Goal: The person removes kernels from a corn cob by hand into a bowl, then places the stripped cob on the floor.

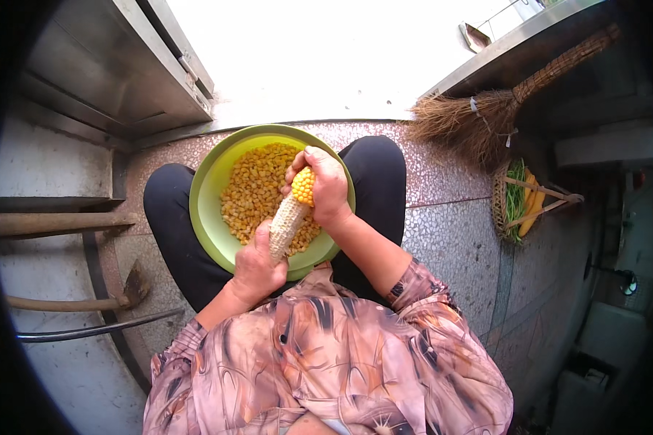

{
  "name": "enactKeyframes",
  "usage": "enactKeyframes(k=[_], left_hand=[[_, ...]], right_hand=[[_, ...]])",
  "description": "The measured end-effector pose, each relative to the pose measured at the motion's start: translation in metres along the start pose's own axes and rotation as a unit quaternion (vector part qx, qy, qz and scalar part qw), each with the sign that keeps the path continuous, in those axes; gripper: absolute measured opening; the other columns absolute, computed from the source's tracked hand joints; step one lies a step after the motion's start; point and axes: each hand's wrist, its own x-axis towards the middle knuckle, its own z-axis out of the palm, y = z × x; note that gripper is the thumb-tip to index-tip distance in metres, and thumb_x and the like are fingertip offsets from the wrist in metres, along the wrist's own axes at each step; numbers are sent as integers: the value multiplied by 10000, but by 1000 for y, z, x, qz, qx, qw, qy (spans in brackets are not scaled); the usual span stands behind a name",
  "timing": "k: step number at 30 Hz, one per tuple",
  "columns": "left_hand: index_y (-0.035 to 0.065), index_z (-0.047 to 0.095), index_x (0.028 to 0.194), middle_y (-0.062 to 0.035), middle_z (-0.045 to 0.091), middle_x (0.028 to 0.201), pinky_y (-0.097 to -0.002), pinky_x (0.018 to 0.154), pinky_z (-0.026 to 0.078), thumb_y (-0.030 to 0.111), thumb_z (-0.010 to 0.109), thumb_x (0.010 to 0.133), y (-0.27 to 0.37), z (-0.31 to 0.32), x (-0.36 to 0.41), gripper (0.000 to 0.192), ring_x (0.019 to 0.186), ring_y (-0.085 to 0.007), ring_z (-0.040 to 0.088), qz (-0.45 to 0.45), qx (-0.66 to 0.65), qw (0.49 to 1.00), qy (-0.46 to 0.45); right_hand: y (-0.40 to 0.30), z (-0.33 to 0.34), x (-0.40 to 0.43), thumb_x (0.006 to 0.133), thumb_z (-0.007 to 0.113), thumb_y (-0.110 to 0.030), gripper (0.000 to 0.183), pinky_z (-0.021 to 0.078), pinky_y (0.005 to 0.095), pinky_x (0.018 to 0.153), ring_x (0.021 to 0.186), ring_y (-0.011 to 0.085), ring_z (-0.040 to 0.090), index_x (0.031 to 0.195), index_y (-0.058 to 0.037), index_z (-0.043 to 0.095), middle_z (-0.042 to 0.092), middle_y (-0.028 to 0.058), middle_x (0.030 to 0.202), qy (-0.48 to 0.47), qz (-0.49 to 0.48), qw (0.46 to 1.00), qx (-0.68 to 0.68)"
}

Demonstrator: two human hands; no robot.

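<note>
A green plastic basin rests on my lap between my knees, with loose yellow corn kernels spread over its bottom. Above it I hold a corn cob, tilted, its lower part stripped white and its upper end still bearing yellow kernels. My left hand is closed around the bare lower end. At the kernel-covered end, my right hand grips the cob from the right, its thumb up by the tip. Some of its fingers are hidden behind the cob.
On the right, a straw broom leans beside a woven basket holding green vegetables and yellow-orange produce. Wooden-handled tools and a dark metal rod lie at the left. A metal cabinet stands front left, by a bright doorway.
</note>
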Motion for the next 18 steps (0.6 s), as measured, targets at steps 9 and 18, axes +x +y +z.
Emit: enactKeyframes(k=[9,18], left_hand=[[12,368,1223,-85,559,822,-307,613,456,33,681,677,-2,9,-11,630,676,-203,564,-47,-314,947,-55],[47,335,1253,-95,543,838,-293,556,507,42,688,734,2,-21,-4,628,618,-182,584,-267,-705,631,-181]], right_hand=[[8,1,5,963,397,-287,335,453,278,593,590,157,523,774,-32,503,559,104,670,-53,-107,984,-136],[-1,-1,6,937,437,-290,287,506,331,691,705,204,600,878,-27,538,607,128,775,-146,51,988,-17]])
